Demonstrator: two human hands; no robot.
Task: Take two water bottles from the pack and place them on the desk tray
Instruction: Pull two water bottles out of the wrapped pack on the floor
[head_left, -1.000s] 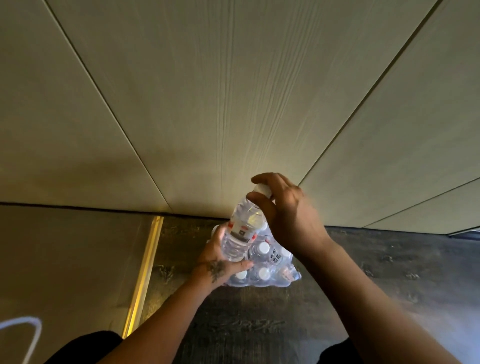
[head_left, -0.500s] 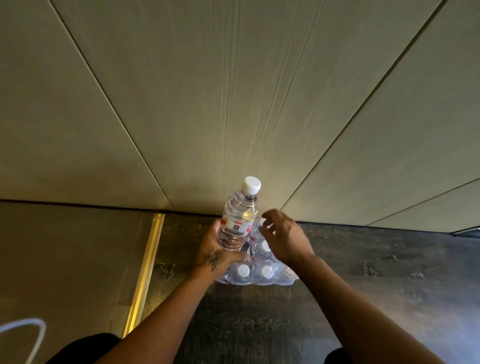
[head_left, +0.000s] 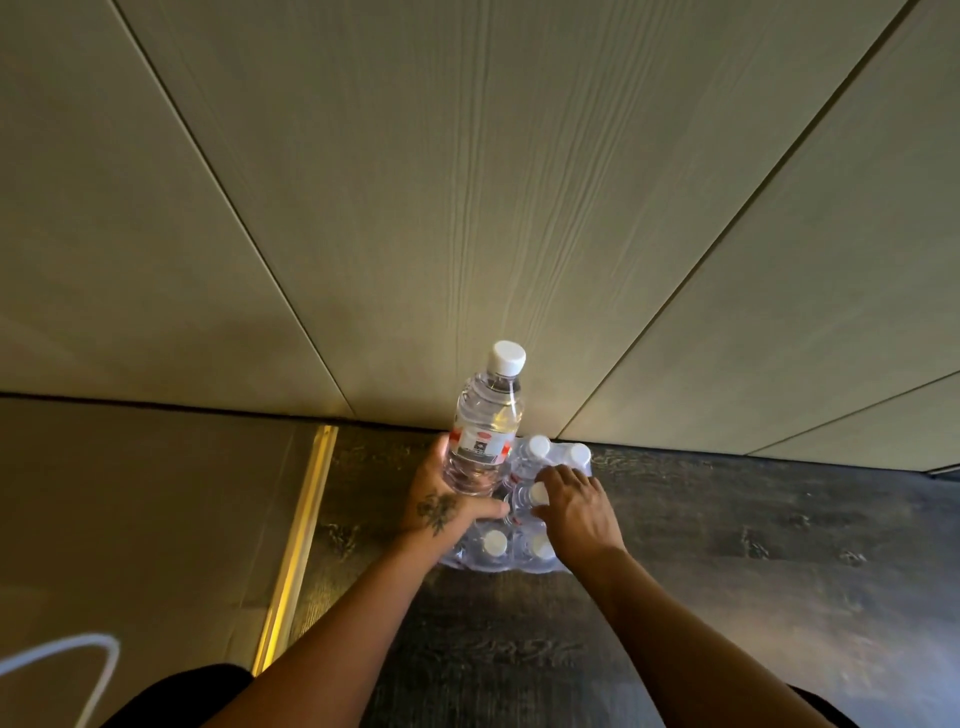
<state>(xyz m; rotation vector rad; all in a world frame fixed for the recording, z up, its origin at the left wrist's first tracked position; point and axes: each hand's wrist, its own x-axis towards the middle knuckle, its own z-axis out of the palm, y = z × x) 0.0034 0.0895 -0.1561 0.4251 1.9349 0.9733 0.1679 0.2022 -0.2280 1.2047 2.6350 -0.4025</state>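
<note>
left hand (head_left: 445, 506) wraps raised bottle (head_left: 485, 431) | right hand (head_left: 574, 506) spread, fingertips on pack (head_left: 524, 519) cap

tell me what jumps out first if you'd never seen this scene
A clear water bottle with a white cap, held upright in the left hand at centre frame against the pale wall panels. Just below, the right hand reaches onto a capped bottle in the shrink-wrapped pack sitting on the dark wood floor.

Clear glossy plastic bottle (head_left: 487, 421), shiny film-wrapped pack (head_left: 519, 540), dark matt wood-grain floor (head_left: 727, 545), brassy metal strip (head_left: 296, 545).
</note>
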